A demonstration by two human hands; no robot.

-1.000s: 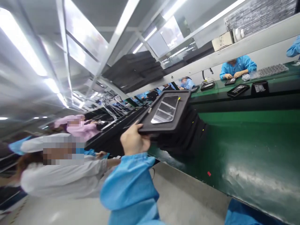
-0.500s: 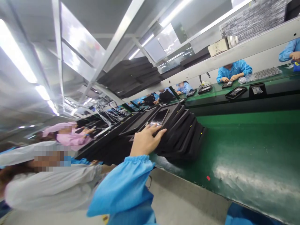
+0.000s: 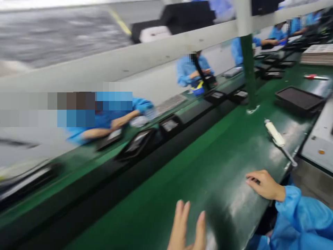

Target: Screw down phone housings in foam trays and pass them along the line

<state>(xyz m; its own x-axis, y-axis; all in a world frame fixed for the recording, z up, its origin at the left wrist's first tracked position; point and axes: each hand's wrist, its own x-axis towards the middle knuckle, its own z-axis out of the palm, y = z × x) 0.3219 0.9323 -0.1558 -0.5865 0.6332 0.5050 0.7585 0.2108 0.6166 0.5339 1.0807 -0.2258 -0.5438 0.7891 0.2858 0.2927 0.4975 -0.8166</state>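
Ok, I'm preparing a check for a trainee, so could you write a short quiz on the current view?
1. Which is nearest the cream-handled tool?
a) the left hand
b) the right hand
c) a co-worker's hand

2. True or false: the left hand is gripping the black tray that lies just beyond the cream-handled tool.

3. Fill in the colour: both hands are over a ____ tabletop.

Key:
1. b
2. False; neither hand touches that tray.
3. green
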